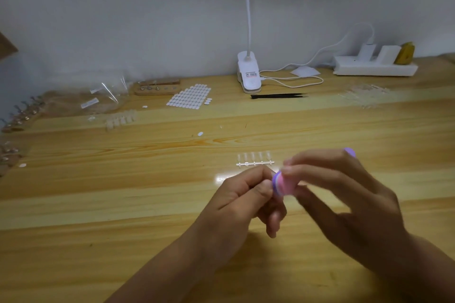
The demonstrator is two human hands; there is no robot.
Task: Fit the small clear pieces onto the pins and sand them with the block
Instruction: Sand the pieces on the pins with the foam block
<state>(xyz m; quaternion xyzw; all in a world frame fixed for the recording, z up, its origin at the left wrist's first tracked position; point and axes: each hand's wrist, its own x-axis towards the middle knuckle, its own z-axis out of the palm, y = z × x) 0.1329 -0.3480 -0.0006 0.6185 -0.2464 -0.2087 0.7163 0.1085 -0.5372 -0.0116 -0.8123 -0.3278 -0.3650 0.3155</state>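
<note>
the right hand (344,194) is gripping one pink and purple block (283,184) above the table (123,179). the left hand (241,197) is curling its fingers tight at the block's near end; i cannot tell what it is pinching. just behind, one strip of five clear pieces (254,158) is lying. farther back, one lamp clamp (248,74) is carrying a label too small to read, beside one pair of black tweezers (278,96).
</note>
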